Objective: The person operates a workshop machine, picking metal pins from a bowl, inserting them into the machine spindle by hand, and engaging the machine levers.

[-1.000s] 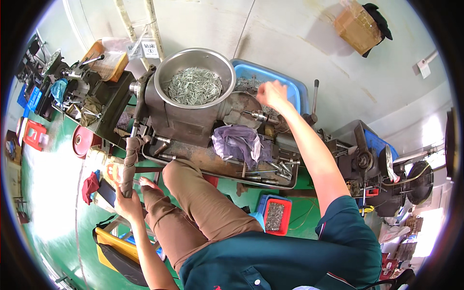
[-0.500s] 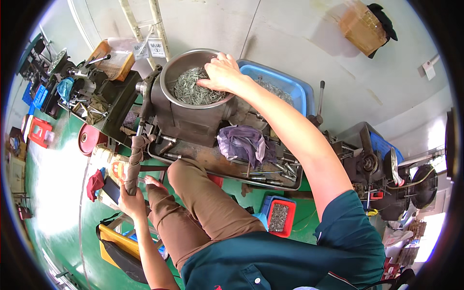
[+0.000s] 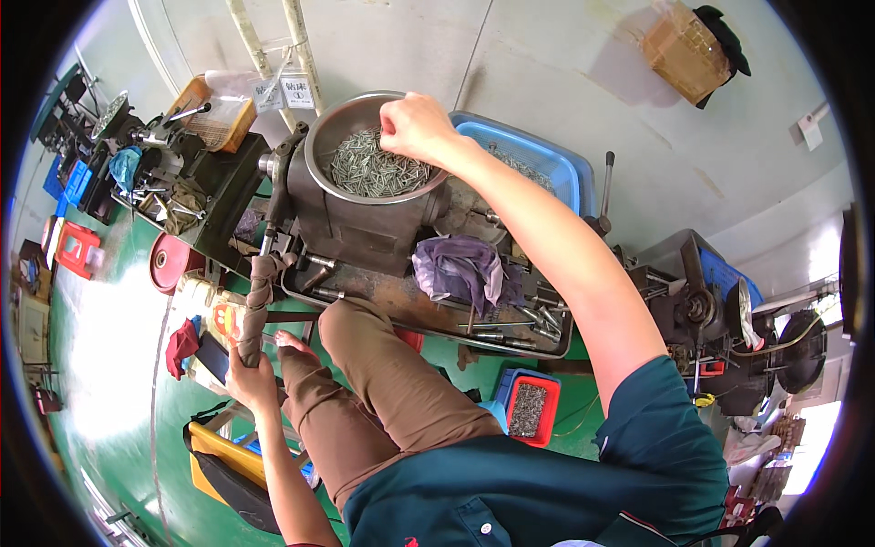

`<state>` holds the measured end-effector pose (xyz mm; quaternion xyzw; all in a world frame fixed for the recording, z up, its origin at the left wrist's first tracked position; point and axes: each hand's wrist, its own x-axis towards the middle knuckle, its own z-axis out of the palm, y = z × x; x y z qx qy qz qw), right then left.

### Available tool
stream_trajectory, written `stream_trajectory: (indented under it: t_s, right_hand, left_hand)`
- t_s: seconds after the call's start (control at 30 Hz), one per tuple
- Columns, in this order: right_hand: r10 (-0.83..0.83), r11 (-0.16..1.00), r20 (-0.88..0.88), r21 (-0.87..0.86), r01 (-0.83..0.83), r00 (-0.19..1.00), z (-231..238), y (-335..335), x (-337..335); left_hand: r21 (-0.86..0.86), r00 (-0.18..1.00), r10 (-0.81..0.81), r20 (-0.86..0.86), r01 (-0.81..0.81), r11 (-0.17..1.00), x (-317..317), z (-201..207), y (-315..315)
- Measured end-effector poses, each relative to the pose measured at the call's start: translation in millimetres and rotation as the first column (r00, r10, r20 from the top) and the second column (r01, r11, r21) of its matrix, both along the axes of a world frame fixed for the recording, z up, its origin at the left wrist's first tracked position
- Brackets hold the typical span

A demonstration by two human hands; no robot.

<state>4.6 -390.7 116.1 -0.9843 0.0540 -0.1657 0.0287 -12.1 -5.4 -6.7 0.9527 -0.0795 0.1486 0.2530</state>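
A round steel bowl (image 3: 319,169) full of small silvery metal pins (image 3: 375,166) sits on top of the grey metal machine (image 3: 351,228). My right hand (image 3: 419,128) is over the bowl's right side with its fingers curled together and pointing down at the pins. What lies between those fingertips is hidden. Lower left, my left hand (image 3: 251,378) is wrapped around the bottom end of a cloth-wrapped lever (image 3: 258,305), which slants up to the machine's left side.
Behind my right forearm stands a blue basket (image 3: 565,169) holding more pins. A purple rag (image 3: 460,272) and several metal tools lie on the machine's tray (image 3: 392,319). On the floor is a red bin (image 3: 550,410) of small metal parts; a yellow stool (image 3: 211,465) stands lower left.
My right hand has risen slightly from the pins, and its spread fingers have curled together. My left hand stays on the lever.
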Motion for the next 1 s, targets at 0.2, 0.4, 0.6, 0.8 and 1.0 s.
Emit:
stream_trajectory:
  t_s: [0.2,0.4,0.6,0.8,1.0]
  right_hand:
    - [-0.192,0.837,0.180,0.543,0.066,0.965,20.9,-41.7,-39.3]
    - [-0.300,0.600,0.128,0.795,0.083,0.945,-28.6,-78.9,-95.0]
    - [-0.239,0.464,-0.048,0.872,0.158,0.970,-88.0,-52.4,-115.8]
    - [-0.252,0.458,-0.098,0.864,0.208,0.963,-98.4,-41.6,-117.8]
    - [-0.209,0.443,-0.087,0.880,0.173,0.974,-98.0,-38.1,-115.8]
  left_hand:
    - [-0.006,0.999,-0.010,0.040,0.010,1.000,2.6,-6.9,2.6]
    - [0.019,1.000,-0.010,-0.005,0.010,1.000,2.0,-6.2,4.7]
    - [0.026,1.000,-0.015,-0.015,0.015,1.000,2.3,-4.8,3.2]
    - [0.028,1.000,-0.019,-0.024,0.020,0.999,2.6,-6.9,5.6]
    - [0.007,1.000,-0.004,0.010,0.004,1.000,1.7,-5.6,4.5]
